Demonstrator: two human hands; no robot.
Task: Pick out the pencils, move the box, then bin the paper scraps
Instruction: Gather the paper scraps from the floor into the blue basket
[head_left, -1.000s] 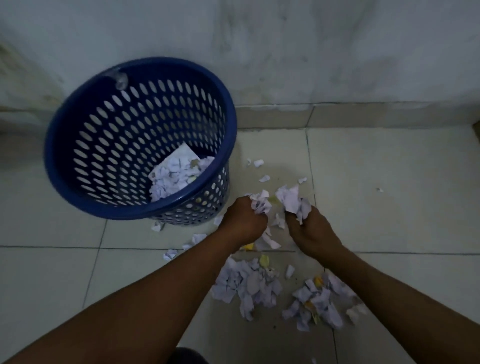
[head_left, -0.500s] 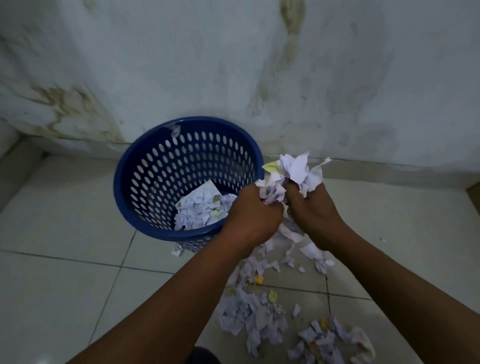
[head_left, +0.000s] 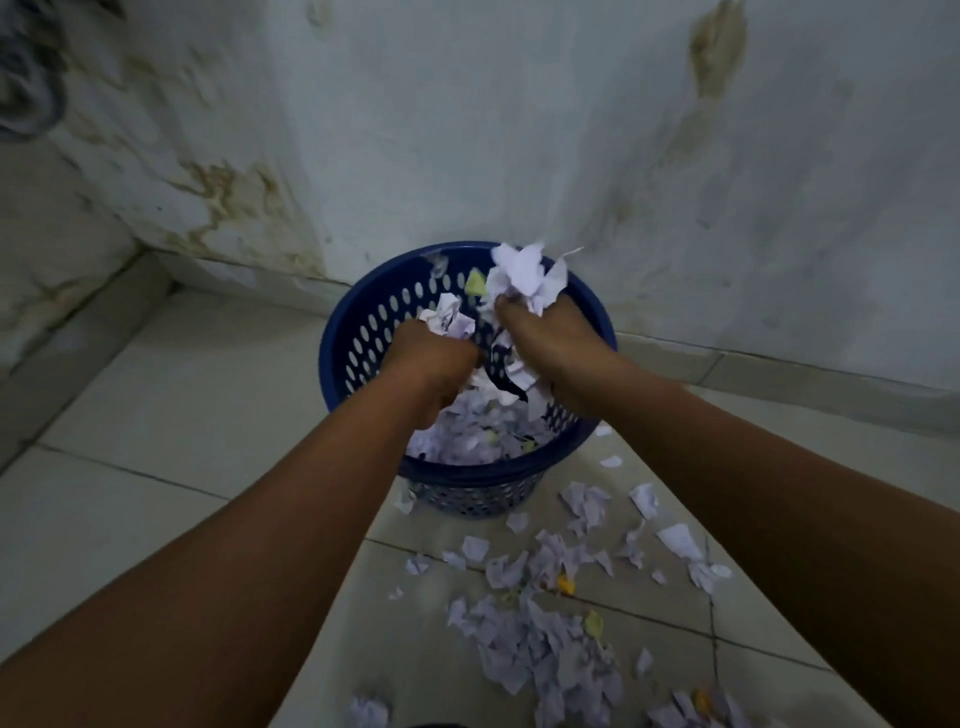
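A blue perforated plastic bin (head_left: 358, 332) stands on the tiled floor against the wall, with white scraps (head_left: 467, 441) piled inside. Both my hands hover over its opening. My left hand (head_left: 431, 364) grips a small bunch of white scraps (head_left: 449, 319). My right hand (head_left: 550, 348) grips a bigger bunch of paper scraps (head_left: 524, 278) that sticks up above the fingers. More white and a few yellow scraps (head_left: 540, 634) lie scattered on the floor in front of the bin. No pencils or box are in view.
A stained white wall (head_left: 467, 130) rises right behind the bin, meeting a side wall in the corner at the left. Pale floor tiles (head_left: 156, 415) spread out to the left of the bin.
Both hands lifted the scraps from the floor and carried them up and left over the bin's opening. My view has shifted, so the bin now sits in the middle.
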